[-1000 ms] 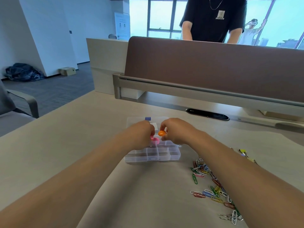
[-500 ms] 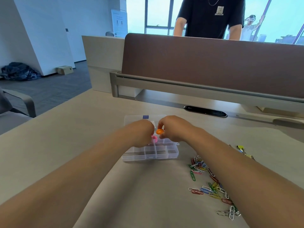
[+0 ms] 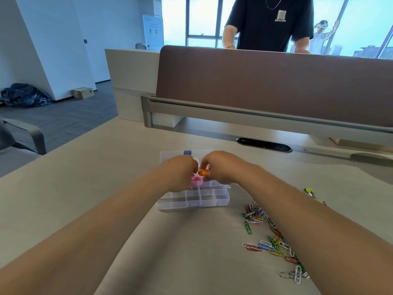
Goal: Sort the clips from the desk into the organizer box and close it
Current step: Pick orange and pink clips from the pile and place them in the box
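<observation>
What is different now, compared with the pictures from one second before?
Nothing visibly moved. The right-hand grip still pinches the small orange clip over the clear plastic organizer box; the left-hand grip stays beside it, the coloured paper clips untouched.

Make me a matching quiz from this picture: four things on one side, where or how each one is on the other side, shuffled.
Things:
1 orange clip
2 pink clip
3 paper clips
4 box

States:
a loose on the desk
b lying open
c pinched by the right hand
d just below the left hand

Pairs: 1-c, 2-d, 3-a, 4-b.
</observation>
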Available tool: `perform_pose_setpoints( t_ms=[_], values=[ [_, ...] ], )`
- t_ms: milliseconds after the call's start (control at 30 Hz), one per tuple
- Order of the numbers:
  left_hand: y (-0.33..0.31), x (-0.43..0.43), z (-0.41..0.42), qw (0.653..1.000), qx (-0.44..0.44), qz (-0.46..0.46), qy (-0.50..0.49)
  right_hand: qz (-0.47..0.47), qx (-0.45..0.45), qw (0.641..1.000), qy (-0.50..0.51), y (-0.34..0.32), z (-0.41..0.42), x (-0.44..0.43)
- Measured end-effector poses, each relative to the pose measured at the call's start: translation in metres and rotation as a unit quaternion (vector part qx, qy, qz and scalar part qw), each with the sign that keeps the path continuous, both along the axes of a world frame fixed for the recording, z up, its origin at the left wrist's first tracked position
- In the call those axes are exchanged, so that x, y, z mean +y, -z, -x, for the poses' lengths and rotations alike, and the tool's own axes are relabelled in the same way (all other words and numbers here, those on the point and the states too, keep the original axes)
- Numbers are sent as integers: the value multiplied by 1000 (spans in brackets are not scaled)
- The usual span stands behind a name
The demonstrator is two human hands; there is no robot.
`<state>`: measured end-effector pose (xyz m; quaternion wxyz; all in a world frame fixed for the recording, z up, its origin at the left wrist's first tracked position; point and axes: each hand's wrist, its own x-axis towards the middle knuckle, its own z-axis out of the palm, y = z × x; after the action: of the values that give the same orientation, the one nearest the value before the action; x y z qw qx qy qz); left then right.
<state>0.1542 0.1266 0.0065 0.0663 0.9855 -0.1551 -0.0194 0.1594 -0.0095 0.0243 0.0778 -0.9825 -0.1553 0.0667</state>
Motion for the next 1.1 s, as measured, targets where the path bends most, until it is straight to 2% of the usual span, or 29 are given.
perform_pose_setpoints(
  t_ms=[567,867,1100],
  values=[
    [-4,4,-2,1000,12,24,-12,16,15,1000,-6,-3,-3,4],
    [-10,4,3,1000,13,27,0,-4,14,1000,-9,-1,-3,3],
    [-13,1,3,1000,18,-12,-2,1,8,1000,-8,-2,-3,0]
  ],
)
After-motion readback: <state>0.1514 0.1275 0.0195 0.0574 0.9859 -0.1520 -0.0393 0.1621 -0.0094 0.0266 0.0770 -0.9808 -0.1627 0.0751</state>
